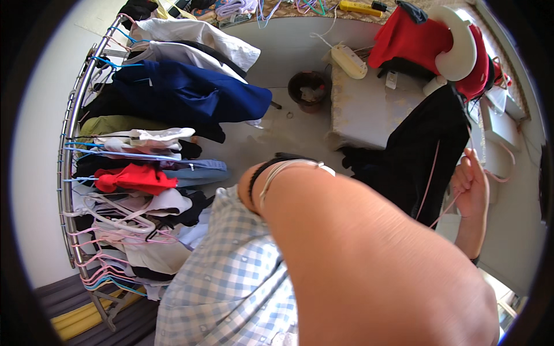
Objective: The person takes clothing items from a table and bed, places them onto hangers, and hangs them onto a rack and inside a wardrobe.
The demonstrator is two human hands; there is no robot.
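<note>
My left arm crosses the near foreground, with a black braided band and pale bands at the wrist. Of my left hand (247, 188) only a sliver shows beyond the bands; its fingers are hidden. Just beside it begins a blue-and-white checked cloth (222, 271) with small hearts; whether the hand holds it cannot be seen. On the right, my right hand (470, 180) is raised, fingers curled round a thin pink clothes hanger (431, 177). Black clothing (412, 153) hangs against this hanger, spreading beside a cloth-covered surface.
A metal clothes rack (77, 109) full of garments on coloured hangers stands at the left. At the back are a dark bin (309, 92) and a white power strip (349, 61). Red cloth (404, 43) and a curved white piece (459, 55) lie at the upper right.
</note>
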